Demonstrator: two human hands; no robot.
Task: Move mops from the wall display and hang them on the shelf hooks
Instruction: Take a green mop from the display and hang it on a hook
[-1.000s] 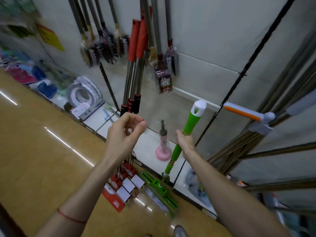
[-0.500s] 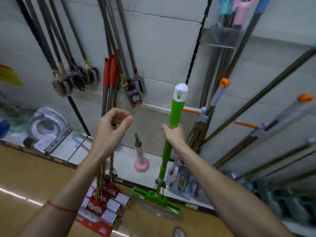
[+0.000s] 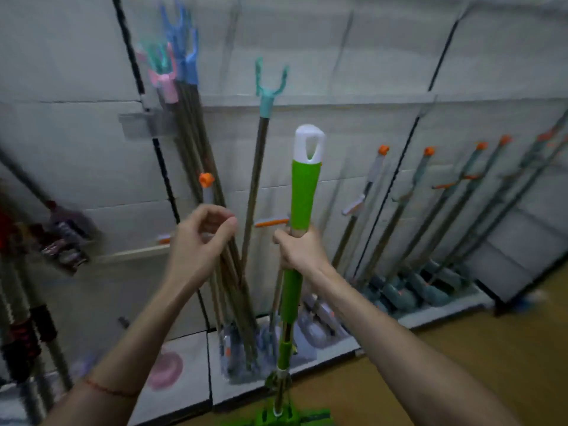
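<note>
My right hand [image 3: 299,250] grips a green mop [image 3: 302,195] by its handle, just under the green sleeve. The mop stands nearly upright in the middle of the view. Its white cap with a hanging hole is at the top, and its green head [image 3: 292,418] is near the floor at the bottom edge. My left hand [image 3: 199,241] is raised to the left of the handle, fingers curled loosely, holding nothing. It is apart from the mop.
A bundle of forked poles [image 3: 196,186] leans on the grey wall behind my hands. Several mops with orange-tipped handles [image 3: 427,210] lean along the wall at right, heads on a low shelf [image 3: 430,315]. Brushes [image 3: 61,238] hang at left. A wooden floor lies at lower right.
The view has swung right along the wall, the brushes sliding to the left edge. The green mop now stands more upright; my right hand still holds it and my left hand stays raised beside it.
</note>
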